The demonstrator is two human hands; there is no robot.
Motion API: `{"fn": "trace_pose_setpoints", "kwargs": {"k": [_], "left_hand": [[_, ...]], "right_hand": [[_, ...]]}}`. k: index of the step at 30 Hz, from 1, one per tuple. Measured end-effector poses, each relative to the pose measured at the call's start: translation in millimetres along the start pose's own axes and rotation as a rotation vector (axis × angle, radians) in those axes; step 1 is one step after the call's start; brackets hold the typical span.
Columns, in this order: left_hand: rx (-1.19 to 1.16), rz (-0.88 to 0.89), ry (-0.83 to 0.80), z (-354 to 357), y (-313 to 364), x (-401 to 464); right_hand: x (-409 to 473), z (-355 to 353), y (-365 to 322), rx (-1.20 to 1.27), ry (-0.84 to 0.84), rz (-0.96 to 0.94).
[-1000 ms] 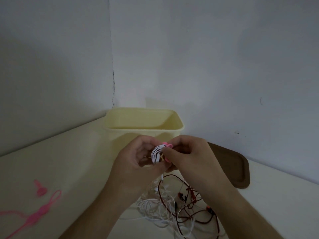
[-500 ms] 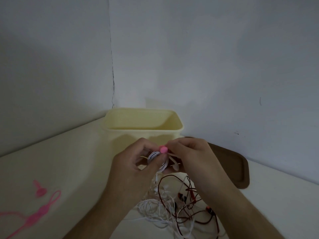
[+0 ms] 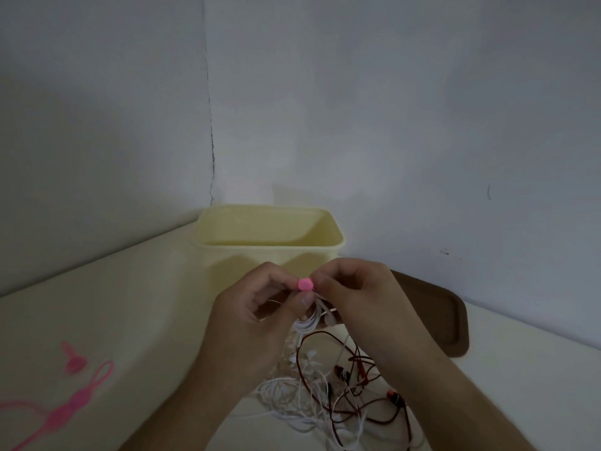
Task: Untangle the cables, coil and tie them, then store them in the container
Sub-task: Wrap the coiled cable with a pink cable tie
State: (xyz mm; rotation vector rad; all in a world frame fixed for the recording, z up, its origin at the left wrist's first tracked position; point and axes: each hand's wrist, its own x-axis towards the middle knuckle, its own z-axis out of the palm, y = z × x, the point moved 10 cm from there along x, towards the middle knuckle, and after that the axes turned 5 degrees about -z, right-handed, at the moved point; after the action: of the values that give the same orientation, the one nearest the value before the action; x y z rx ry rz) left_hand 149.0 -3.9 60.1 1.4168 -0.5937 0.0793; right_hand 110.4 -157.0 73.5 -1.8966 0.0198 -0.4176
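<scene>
A small coil of white cable [image 3: 309, 322] hangs between my two hands in front of the pale yellow container [image 3: 270, 242]. My left hand [image 3: 257, 320] grips the coil with thumb and curled fingers. My right hand [image 3: 357, 297] pinches a pink silicone tie [image 3: 305, 284] whose round end shows at the top of the coil. A tangle of white cables [image 3: 292, 395] and dark red cables [image 3: 364, 392] lies on the table under my wrists.
A brown lid or tray [image 3: 432, 317] lies on the table right of the container. Spare pink ties [image 3: 65, 408] and a small pink piece [image 3: 73, 361] lie at the left front. Grey walls meet in a corner behind the container.
The coil has sunk lower between my hands, and the pink tie's round end has come up over its top, where my right hand pinches it. The tangle on the table is unchanged.
</scene>
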Motion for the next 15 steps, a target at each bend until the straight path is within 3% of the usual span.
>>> {"fn": "trace_pose_setpoints", "kwargs": {"k": [7,15], "left_hand": [[-0.146,-0.063,0.021,-6.4,-3.2,4.9],[-0.136,-0.063,0.025,-6.2,-4.0,4.1]], "right_hand": [[-0.6,5.4,-5.4,0.041,-0.051,-0.034],[-3.1,-1.3,-1.8,0.17,0.008,0.012]]}}
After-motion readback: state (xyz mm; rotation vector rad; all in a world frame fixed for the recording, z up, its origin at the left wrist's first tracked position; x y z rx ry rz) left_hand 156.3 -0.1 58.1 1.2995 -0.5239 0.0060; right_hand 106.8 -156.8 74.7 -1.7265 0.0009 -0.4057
